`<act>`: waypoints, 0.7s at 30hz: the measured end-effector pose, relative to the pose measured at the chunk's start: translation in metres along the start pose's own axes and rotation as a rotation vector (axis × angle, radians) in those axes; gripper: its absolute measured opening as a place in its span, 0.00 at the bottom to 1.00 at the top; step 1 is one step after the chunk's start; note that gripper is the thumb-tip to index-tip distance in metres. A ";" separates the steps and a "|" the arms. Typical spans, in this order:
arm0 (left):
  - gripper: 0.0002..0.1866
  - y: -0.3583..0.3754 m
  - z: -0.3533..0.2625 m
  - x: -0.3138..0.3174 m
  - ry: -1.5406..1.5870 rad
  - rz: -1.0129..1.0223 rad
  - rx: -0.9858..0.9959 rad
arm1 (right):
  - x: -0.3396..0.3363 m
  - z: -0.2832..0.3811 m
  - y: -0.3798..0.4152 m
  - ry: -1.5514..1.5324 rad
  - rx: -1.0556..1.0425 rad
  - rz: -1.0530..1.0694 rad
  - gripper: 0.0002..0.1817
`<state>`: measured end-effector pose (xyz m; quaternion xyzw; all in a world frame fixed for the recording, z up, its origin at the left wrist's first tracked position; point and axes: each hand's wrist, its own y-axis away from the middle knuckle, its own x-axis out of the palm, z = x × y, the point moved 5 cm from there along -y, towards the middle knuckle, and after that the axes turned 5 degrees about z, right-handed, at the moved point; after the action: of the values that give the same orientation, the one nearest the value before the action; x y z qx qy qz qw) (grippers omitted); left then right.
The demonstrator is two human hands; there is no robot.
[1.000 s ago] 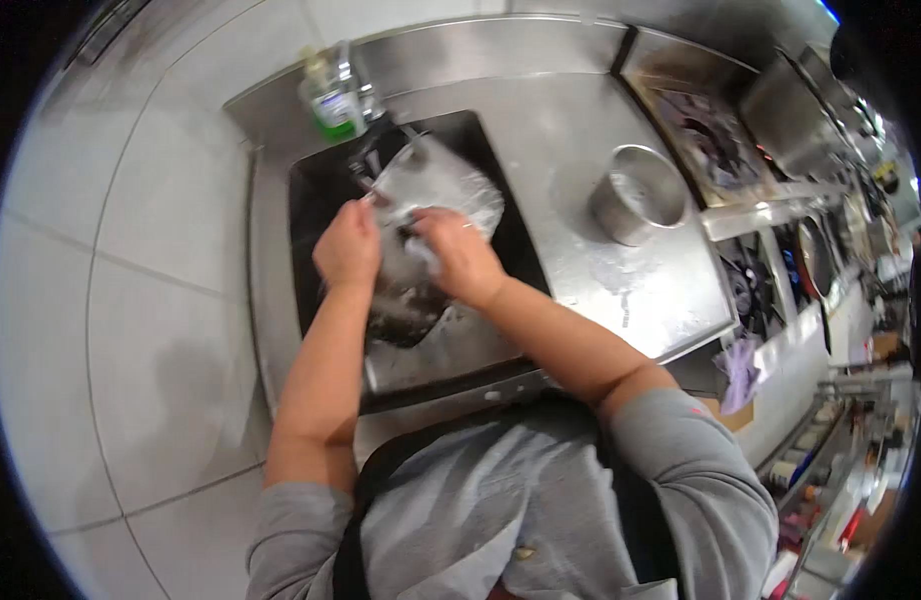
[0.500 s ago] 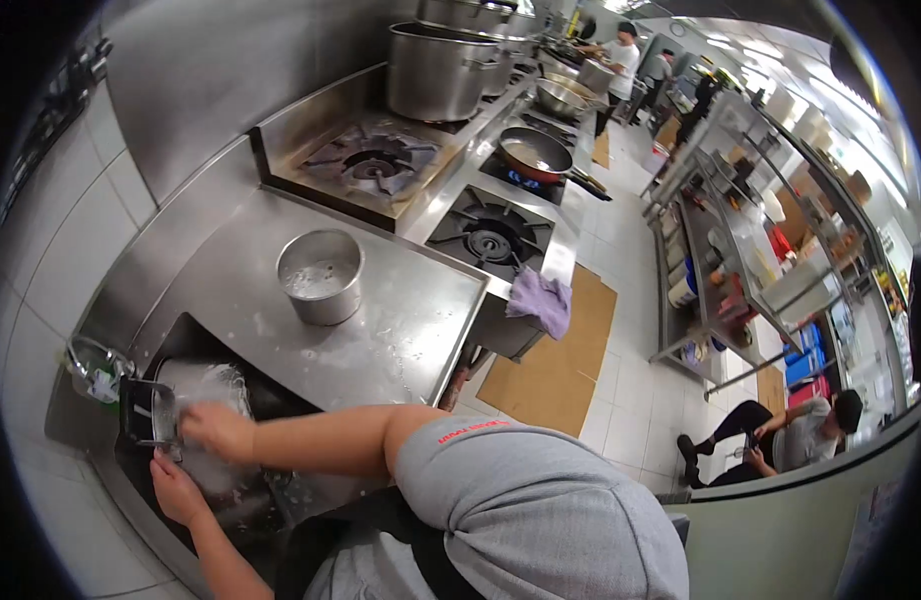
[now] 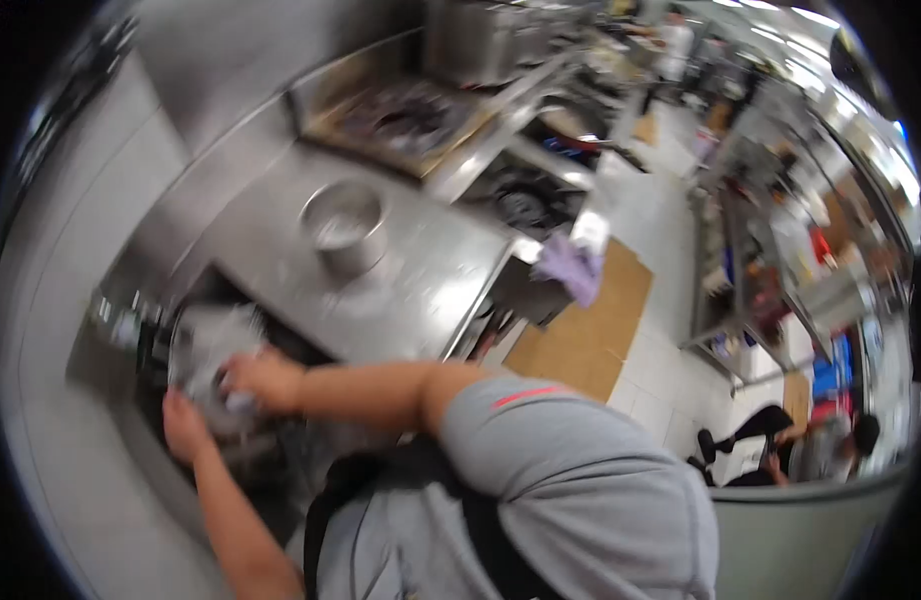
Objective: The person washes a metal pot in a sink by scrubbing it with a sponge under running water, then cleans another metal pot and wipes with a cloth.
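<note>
Blur softens the whole view. A silvery metal pot (image 3: 213, 340) with whitish suds lies in the sink (image 3: 146, 440) at the lower left. My left hand (image 3: 188, 428) is closed on the pot's near edge. Over the pot, my right hand (image 3: 266, 380) is curled with its fingers pressed together. Something small and pale shows beneath those fingers, too smeared to name. A round steel pot (image 3: 346, 235) stands upright on the steel counter (image 3: 411, 270) beyond the sink, apart from both hands.
Gas burners (image 3: 526, 205) run along the line ahead, one under a frying pan (image 3: 571, 122). A purple cloth (image 3: 571, 268) hangs at the counter corner. Cardboard (image 3: 581, 330) lies on the floor. Steel shelves (image 3: 751, 260) stand right; a person (image 3: 826, 445) sits low beyond the partition.
The view has shifted, so the scene sits further right and blurs. My right hand has moved along the pot toward me, away from the handled end. My left hand stays at the edge.
</note>
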<state>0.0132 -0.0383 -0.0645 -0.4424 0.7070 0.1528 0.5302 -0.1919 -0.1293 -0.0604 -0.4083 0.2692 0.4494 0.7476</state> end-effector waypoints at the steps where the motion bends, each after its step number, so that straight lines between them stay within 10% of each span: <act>1: 0.21 -0.003 0.011 0.009 0.090 -0.062 0.064 | 0.006 -0.014 0.009 -0.135 -0.020 -0.049 0.25; 7: 0.20 0.030 -0.002 -0.014 -0.029 -0.157 -0.048 | -0.003 -0.061 0.041 -0.286 0.315 -0.051 0.26; 11: 0.18 0.076 0.030 -0.006 0.069 -0.352 0.151 | -0.015 -0.051 0.038 -0.243 0.162 -0.163 0.28; 17: 0.25 0.114 0.068 -0.023 0.650 0.125 -0.025 | -0.009 -0.008 0.037 0.039 -0.136 0.054 0.38; 18: 0.27 0.099 0.094 0.001 1.147 0.232 -0.125 | -0.004 -0.012 0.035 0.048 -0.145 0.060 0.39; 21: 0.23 0.069 0.029 -0.065 1.155 0.281 -0.233 | -0.002 -0.004 0.034 0.158 -0.241 0.146 0.37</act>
<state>-0.0204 0.0509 -0.0356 -0.4111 0.9108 0.0329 -0.0166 -0.2231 -0.1248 -0.0740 -0.5086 0.3001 0.4981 0.6350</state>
